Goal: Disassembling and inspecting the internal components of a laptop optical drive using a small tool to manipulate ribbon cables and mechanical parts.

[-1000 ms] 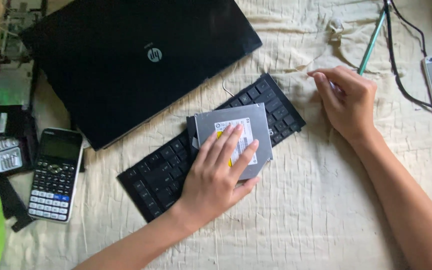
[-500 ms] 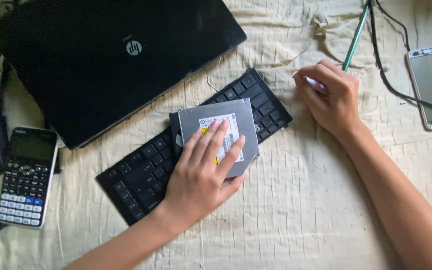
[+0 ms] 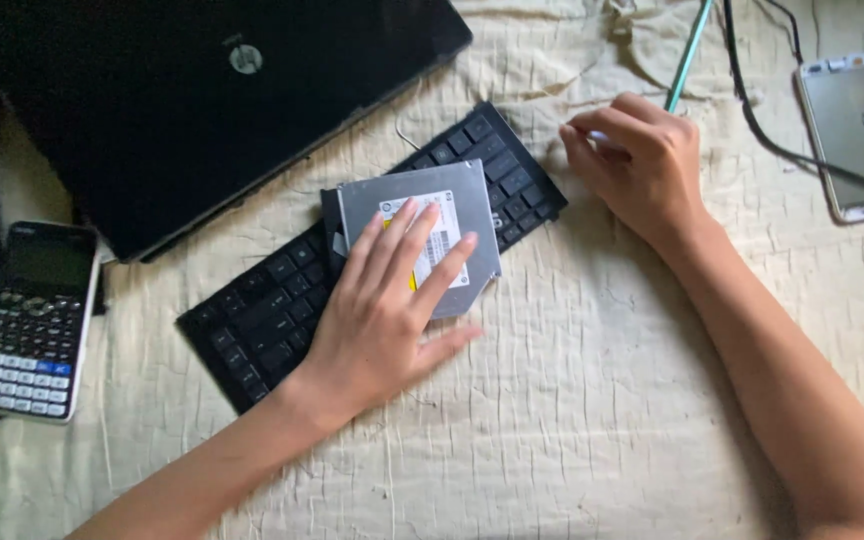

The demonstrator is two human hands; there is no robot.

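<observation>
L hand (image 3: 384, 300) flat, palm down, 4 fingers (image 3: 400, 240) spread fwd, thumb out to the side. R hand (image 3: 637, 160) curled, fingertips pinched together, forearm running in from lower R.

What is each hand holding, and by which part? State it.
Left hand lies flat on the drive's top face, pressing, not gripping. Right hand pinches something small at its fingertips; what it is cannot be told.

Dim, warm, even light with soft shadows; slight blur, no glare.
</observation>
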